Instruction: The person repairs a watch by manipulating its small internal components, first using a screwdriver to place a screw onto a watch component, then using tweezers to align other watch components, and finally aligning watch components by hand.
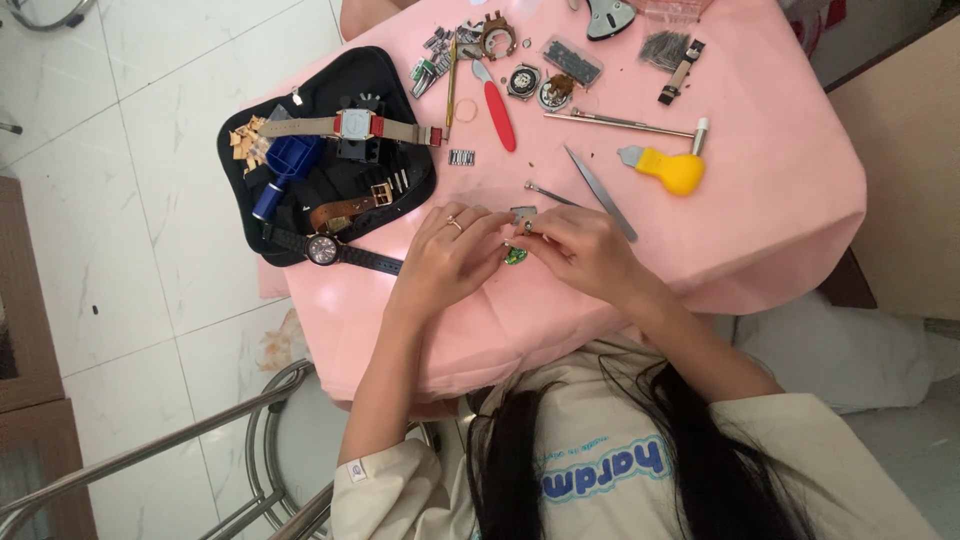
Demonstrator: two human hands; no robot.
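My left hand [452,250], with a ring on one finger, and my right hand [585,250] meet fingertip to fingertip over the pink tablecloth [760,230] near its front edge. Between them they pinch a small round green watch part [515,256]. Most of it is hidden by my fingers. A small grey metal piece [523,213] sits right at the tips of my right fingers; I cannot tell whether it is held or lying on the cloth.
A black pouch [400,185] at the left holds several watches, straps and a blue tool [285,165]. Behind my hands lie tweezers [600,190], a yellow-handled tool [672,170], a red-handled knife [498,110], a small hammer [625,123] and watch cases [523,80]. A metal chair [270,450] stands at lower left.
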